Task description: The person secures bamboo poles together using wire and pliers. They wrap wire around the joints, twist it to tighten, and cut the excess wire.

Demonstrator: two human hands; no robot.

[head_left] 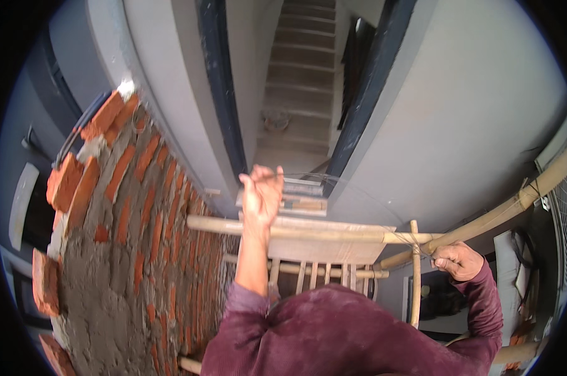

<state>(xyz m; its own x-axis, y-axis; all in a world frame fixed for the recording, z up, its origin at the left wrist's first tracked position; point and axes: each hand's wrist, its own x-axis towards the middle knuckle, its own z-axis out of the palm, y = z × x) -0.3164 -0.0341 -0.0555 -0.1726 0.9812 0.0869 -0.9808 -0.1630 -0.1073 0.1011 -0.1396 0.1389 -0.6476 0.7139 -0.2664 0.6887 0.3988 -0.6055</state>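
Observation:
A thin dark wire (358, 189) runs in a loose arc between my two hands. My left hand (262, 195) is raised at the centre, its fingers curled closed around one part of the wire. Lower on the right, my right hand (459, 261) pinches the wire beside an upright bamboo pole (416, 282). That pole crosses a horizontal bamboo pole (321, 234), and the wire passes close to where they meet. Whether it is wrapped around them I cannot tell.
A brick wall (114, 250) smeared with mortar rises on the left, with loose bricks (64, 182) along its edge. A thick bamboo pole (515, 203) slants at right. Beyond a dark-framed doorway, stairs (299, 81) climb. A board (327, 249) lies by the poles.

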